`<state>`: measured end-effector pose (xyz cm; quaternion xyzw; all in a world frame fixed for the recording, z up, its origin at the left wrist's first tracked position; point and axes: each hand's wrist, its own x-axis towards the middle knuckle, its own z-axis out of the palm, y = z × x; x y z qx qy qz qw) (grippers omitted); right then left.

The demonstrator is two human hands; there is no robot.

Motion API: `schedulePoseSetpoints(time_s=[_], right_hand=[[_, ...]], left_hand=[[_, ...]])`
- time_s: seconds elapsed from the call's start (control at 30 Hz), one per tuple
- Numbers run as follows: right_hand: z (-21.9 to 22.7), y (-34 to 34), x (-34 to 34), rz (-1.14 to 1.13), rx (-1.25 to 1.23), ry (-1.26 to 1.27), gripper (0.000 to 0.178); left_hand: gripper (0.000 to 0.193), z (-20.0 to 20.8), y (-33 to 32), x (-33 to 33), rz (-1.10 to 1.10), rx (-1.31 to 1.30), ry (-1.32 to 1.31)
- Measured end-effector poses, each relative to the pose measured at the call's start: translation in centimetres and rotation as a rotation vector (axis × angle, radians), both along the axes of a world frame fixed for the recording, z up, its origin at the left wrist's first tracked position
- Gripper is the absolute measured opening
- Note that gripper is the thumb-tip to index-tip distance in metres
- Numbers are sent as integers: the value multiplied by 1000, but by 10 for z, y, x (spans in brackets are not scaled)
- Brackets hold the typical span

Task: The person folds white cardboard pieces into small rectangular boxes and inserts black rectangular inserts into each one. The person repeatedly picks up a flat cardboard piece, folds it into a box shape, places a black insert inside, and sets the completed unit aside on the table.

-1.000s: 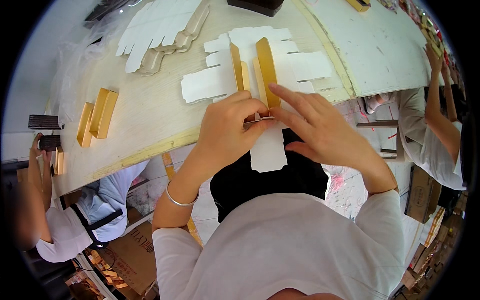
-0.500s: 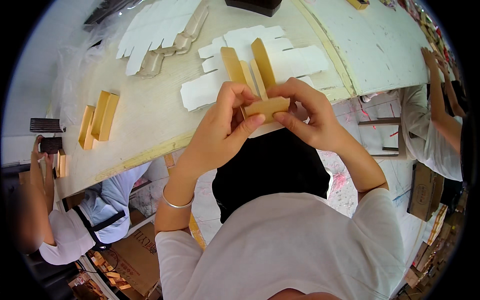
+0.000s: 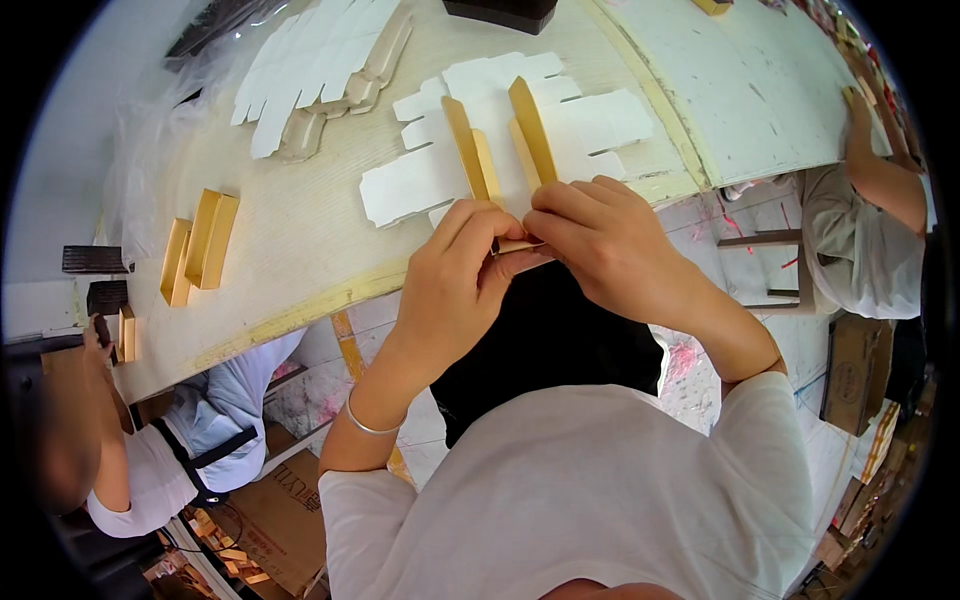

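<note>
A partly folded gold cardboard box is between my hands at the table's near edge, its long side walls standing up and pointing away from me. My left hand pinches the near end at its left corner. From the right, my right hand curls its fingers over the same end, close against the left fingertips. Most of that end is hidden behind the fingers. Under and beyond the box lie flat white cardboard blanks with cut tabs.
A stack of white blanks lies at the far left. Two folded gold boxes stand left on the table. A black container sits at the back. Co-workers sit at left and right.
The near end flap, upright and facing me before, is now folded down under my fingers. My right hand has turned over it, and the side walls stand farther apart.
</note>
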<state>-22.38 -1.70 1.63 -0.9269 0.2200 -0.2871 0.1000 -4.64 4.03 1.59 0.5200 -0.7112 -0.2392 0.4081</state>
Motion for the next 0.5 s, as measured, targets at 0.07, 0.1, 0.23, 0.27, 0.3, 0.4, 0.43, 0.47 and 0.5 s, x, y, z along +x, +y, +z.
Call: schedulePoseSetpoints(time_s=[0.07,0.1,0.23,0.27,0.3,0.4,0.43,0.47,0.5], right_hand=[[11,1,2,-2,69,160,17],[12,1,3,-1,125,186,16],[14,-8,1,35,270,194,13],[13,-10,-2,55,292,171,12],[11,-12,-7,83,313,94,12],[3,-15,-21,157,295,-27,27],[0,-15,-21,187,358,-56,28],[-4,-15,-20,219,422,-86,30],[-6,-15,-20,250,485,-116,32]], left_hand=[[11,-2,0,1,-7,-22,-34],[10,-3,-2,3,-19,-20,-49],[9,9,-12,10,-119,18,-130],[10,11,-11,11,-125,55,-126],[11,13,-11,12,-130,91,-122],[17,9,-5,12,-115,104,-112],[21,7,-4,10,-111,93,-111],[24,7,-2,6,-69,0,-193],[27,8,-1,0,-27,-92,-275]])
